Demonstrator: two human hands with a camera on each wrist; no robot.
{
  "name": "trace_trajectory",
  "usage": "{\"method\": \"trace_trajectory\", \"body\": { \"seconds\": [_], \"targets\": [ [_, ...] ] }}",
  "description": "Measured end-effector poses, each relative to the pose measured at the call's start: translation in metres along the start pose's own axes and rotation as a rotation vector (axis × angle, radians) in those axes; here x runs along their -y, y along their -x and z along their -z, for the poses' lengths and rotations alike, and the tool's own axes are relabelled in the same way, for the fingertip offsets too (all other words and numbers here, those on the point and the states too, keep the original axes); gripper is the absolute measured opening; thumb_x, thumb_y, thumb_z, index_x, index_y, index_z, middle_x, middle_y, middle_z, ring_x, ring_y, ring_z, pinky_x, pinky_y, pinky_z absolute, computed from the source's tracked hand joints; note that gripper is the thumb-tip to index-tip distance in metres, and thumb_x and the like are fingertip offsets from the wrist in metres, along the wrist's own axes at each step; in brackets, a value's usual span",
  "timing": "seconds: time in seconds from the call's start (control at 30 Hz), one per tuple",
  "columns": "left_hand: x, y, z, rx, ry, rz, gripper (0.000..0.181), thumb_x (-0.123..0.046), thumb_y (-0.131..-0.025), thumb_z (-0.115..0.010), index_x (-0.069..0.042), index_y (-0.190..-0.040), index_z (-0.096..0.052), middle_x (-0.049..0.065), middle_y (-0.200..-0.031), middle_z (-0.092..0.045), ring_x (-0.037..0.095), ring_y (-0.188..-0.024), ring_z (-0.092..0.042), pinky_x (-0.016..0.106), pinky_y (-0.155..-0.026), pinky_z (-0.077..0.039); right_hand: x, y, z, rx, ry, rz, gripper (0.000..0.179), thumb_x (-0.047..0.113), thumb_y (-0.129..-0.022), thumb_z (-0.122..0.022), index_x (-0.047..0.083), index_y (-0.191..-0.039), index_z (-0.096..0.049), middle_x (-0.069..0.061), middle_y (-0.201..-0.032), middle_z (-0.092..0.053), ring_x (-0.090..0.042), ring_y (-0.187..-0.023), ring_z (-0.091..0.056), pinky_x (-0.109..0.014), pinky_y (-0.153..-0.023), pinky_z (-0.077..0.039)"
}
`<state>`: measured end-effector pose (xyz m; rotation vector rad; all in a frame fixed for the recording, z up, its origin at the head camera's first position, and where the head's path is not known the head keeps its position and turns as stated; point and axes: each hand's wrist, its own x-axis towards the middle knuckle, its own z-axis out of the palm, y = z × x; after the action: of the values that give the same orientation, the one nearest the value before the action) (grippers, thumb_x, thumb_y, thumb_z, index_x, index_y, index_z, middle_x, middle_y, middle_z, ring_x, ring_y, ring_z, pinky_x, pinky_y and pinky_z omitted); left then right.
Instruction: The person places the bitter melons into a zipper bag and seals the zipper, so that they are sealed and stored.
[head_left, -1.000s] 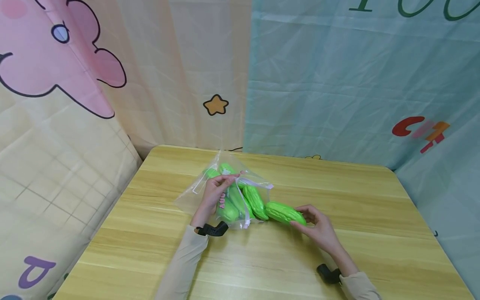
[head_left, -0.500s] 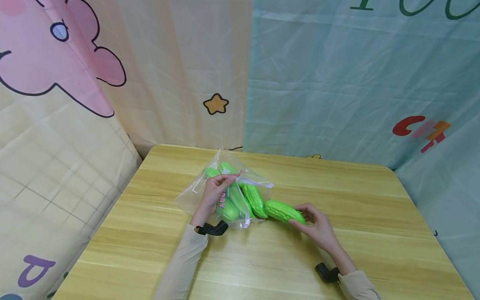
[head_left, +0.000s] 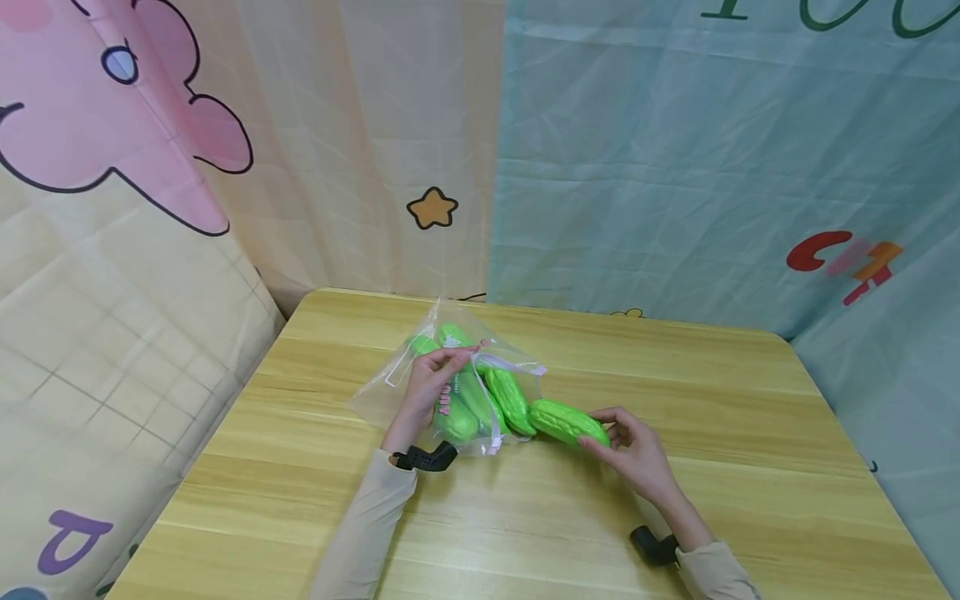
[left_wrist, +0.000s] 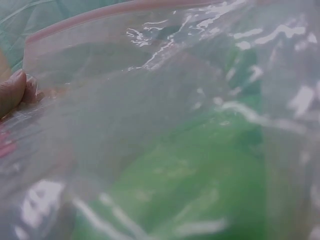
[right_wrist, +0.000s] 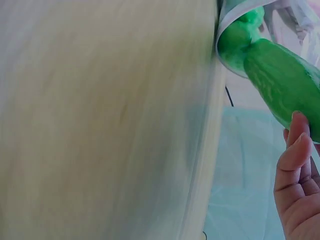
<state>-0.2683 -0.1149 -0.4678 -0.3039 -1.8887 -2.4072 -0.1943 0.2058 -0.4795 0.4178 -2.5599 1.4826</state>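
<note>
A clear plastic zip bag with a pale purple zip edge lies on the table, its mouth facing right. Several green toy vegetables are inside, blurred by the plastic in the left wrist view. My left hand pinches the bag's upper edge near the mouth between thumb and fingers. At the mouth, one bright green ridged bitter melon points its left end at the opening, touching or close to another green vegetable. My right hand holds its right end with thumb and fingertips, also visible in the right wrist view.
A light wood-grain table carries everything. Printed cloth curtains hang behind it and on both sides. Each wrist wears a black camera mount.
The right hand and the bitter melon have shifted very slightly left toward the bag. The left hand keeps its pinch on the bag edge in the same place.
</note>
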Motion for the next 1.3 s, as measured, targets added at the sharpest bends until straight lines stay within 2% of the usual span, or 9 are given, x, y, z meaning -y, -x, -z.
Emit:
{"method": "trace_trajectory", "body": {
  "seconds": [0.13, 0.2, 0.37, 0.5, 0.67, 0.77, 1.0, 1.03, 1.3],
  "targets": [
    [0.002, 0.0, 0.0, -0.005, 0.005, -0.007, 0.012, -0.01, -0.092, -0.064, -0.018, -0.086, -0.071, 0.001, -0.105, -0.07, 0.02, -0.097, -0.059, 0.015, -0.059, -0.04, 0.018, 0.002, 0.002, 0.002, -0.022, 0.01, 0.032, 0.007, -0.079, -0.078, 0.002, -0.107, -0.064, -0.008, -0.095, -0.063, -0.013, -0.068, -0.056, -0.025, -0.057, -0.048],
    [0.002, 0.0, 0.0, -0.002, 0.013, -0.01, 0.013, -0.01, -0.092, -0.064, -0.018, -0.086, -0.072, 0.001, -0.105, -0.07, 0.013, -0.081, -0.059, 0.014, -0.05, -0.036, 0.029, 0.002, 0.003, 0.007, -0.034, 0.011, 0.031, 0.004, -0.079, -0.077, -0.001, -0.107, -0.063, -0.011, -0.095, -0.063, -0.013, -0.067, -0.056, -0.025, -0.057, -0.048],
    [0.001, 0.001, 0.001, 0.0, 0.022, -0.009, 0.013, -0.011, -0.092, -0.064, -0.019, -0.086, -0.072, 0.001, -0.105, -0.07, 0.007, -0.063, -0.051, 0.014, -0.041, -0.029, 0.014, 0.0, -0.002, 0.008, -0.074, -0.002, 0.033, 0.009, -0.078, -0.079, 0.002, -0.106, -0.064, -0.01, -0.098, -0.064, -0.013, -0.07, -0.06, -0.025, -0.059, -0.052],
    [0.001, 0.001, 0.001, -0.002, 0.014, -0.009, 0.012, -0.011, -0.092, -0.064, -0.019, -0.086, -0.072, 0.002, -0.106, -0.069, 0.011, -0.088, -0.06, 0.016, -0.06, -0.043, 0.003, -0.002, -0.008, 0.015, -0.111, 0.031, 0.034, 0.011, -0.077, -0.08, 0.005, -0.107, -0.065, -0.01, -0.101, -0.064, -0.014, -0.074, -0.063, -0.027, -0.062, -0.054],
    [0.001, 0.0, 0.001, -0.001, 0.014, -0.003, 0.013, -0.01, -0.092, -0.063, -0.019, -0.086, -0.072, 0.001, -0.105, -0.07, 0.016, -0.096, -0.06, 0.017, -0.065, -0.044, 0.008, -0.004, -0.012, 0.025, -0.125, 0.087, 0.036, 0.003, -0.077, -0.079, 0.001, -0.11, -0.066, -0.012, -0.102, -0.063, -0.018, -0.079, -0.065, -0.027, -0.066, -0.055],
    [0.001, 0.0, 0.0, -0.001, 0.016, -0.004, 0.013, -0.01, -0.092, -0.063, -0.018, -0.086, -0.072, 0.001, -0.105, -0.07, 0.012, -0.092, -0.06, 0.015, -0.06, -0.042, 0.016, -0.006, -0.014, 0.031, -0.105, 0.105, 0.039, -0.003, -0.076, -0.077, -0.002, -0.113, -0.064, -0.014, -0.101, -0.062, -0.022, -0.081, -0.066, -0.028, -0.067, -0.055],
    [0.001, 0.0, 0.0, -0.005, 0.024, -0.001, 0.011, -0.011, -0.091, -0.064, -0.017, -0.086, -0.072, 0.001, -0.104, -0.07, 0.006, -0.061, -0.051, 0.014, -0.042, -0.032, 0.048, -0.008, -0.015, 0.052, -0.087, 0.104, 0.037, -0.011, -0.074, -0.075, -0.011, -0.109, -0.062, -0.022, -0.099, -0.061, -0.033, -0.08, -0.065, -0.032, -0.067, -0.056],
    [0.001, 0.0, 0.0, -0.004, 0.028, -0.004, 0.011, -0.011, -0.091, -0.065, -0.017, -0.087, -0.072, 0.001, -0.104, -0.07, 0.006, -0.063, -0.053, 0.014, -0.042, -0.032, 0.05, -0.008, -0.015, 0.054, -0.079, 0.105, 0.036, -0.01, -0.075, -0.075, -0.011, -0.109, -0.062, -0.022, -0.1, -0.061, -0.032, -0.079, -0.066, -0.032, -0.067, -0.056],
    [0.001, 0.001, 0.001, -0.01, 0.017, 0.01, 0.008, -0.014, -0.091, -0.066, -0.017, -0.088, -0.072, 0.001, -0.105, -0.07, 0.003, -0.04, -0.031, 0.016, -0.035, -0.025, 0.022, -0.017, -0.027, 0.05, -0.028, 0.083, 0.038, 0.007, -0.075, -0.081, 0.003, -0.11, -0.065, -0.008, -0.1, -0.065, -0.02, -0.078, -0.064, -0.031, -0.065, -0.054]
  ]
}}
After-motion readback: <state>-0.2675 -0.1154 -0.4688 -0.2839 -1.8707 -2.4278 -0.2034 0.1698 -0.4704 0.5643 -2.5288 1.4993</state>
